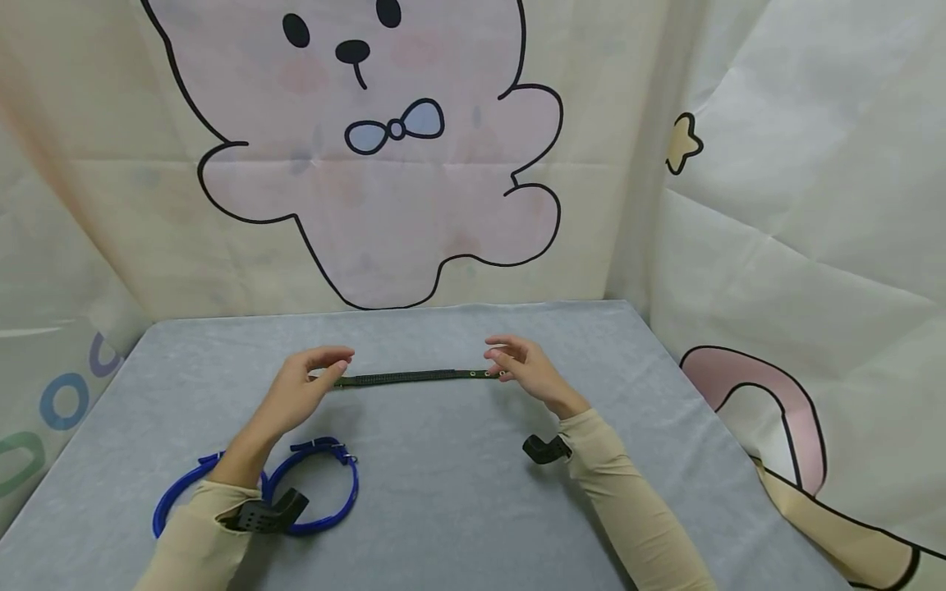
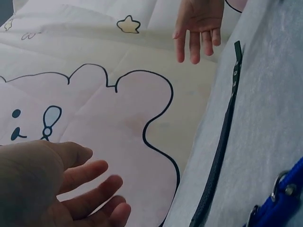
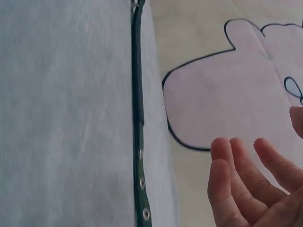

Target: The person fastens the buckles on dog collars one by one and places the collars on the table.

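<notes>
A dark green collar with metal eyelets lies stretched out straight across the table. My left hand is over its left end and hides part of it; the fingers are relaxed and hold nothing. At the eyelet end is my right hand, its fingers loosely spread. In the right wrist view, my right fingers stand apart from the collar. The left wrist view likewise shows a gap between my left hand and the collar.
Two blue collars, one a closed loop, the other partly behind my left forearm, lie at the front left of the grey cloth-covered table. A printed cloth backdrop stands behind the table.
</notes>
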Available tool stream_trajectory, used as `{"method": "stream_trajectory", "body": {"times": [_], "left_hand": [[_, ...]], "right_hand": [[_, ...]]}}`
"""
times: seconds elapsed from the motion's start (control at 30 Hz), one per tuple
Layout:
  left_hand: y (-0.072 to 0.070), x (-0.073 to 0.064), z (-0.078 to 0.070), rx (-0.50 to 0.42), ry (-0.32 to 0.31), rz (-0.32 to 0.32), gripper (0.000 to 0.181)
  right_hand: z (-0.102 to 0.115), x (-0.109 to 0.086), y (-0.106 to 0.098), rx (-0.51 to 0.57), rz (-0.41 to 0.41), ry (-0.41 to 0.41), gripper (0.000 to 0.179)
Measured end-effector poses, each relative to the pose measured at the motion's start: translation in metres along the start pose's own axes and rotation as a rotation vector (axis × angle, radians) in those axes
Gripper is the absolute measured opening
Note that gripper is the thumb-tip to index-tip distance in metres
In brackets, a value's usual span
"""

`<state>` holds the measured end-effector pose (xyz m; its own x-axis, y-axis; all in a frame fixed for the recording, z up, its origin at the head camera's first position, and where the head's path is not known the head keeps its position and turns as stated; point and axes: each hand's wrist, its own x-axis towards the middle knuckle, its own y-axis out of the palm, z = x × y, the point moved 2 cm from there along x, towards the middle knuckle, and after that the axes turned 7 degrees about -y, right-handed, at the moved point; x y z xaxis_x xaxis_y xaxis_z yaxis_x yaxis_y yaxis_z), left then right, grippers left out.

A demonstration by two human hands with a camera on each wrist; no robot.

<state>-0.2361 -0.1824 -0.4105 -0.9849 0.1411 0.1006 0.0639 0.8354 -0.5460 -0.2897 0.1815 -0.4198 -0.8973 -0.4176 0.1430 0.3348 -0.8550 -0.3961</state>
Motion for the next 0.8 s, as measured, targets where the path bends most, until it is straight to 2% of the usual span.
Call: {"method": "stream_trajectory", "body": {"times": [0.1, 0.23, 0.5, 0.6, 0.8], "left_hand": [[-0.005, 0.000, 0.004, 0.026, -0.036, -0.021, 0.039], [-0.009, 0.001, 0.009, 0.073, -0.091, -0.018, 0.041], [-0.010, 0.001, 0.022, 0.155, -0.162, 0.071, 0.049], [-0.009, 0.002, 0.028, 0.179, -0.180, 0.105, 0.053], [-0.006, 0.001, 0.038, 0.233, -0.182, 0.241, 0.057]], "right_hand": [[-0.008, 0.001, -0.008, -0.041, -0.019, 0.019, 0.044], [-0.016, 0.000, -0.018, -0.121, -0.046, 0.038, 0.044], [-0.033, -0.004, -0.037, -0.364, -0.088, 0.091, 0.047], [-0.039, -0.005, -0.045, -0.456, -0.063, 0.119, 0.050], [-0.044, -0.012, -0.055, -0.582, 0.101, 0.147, 0.054]]}}
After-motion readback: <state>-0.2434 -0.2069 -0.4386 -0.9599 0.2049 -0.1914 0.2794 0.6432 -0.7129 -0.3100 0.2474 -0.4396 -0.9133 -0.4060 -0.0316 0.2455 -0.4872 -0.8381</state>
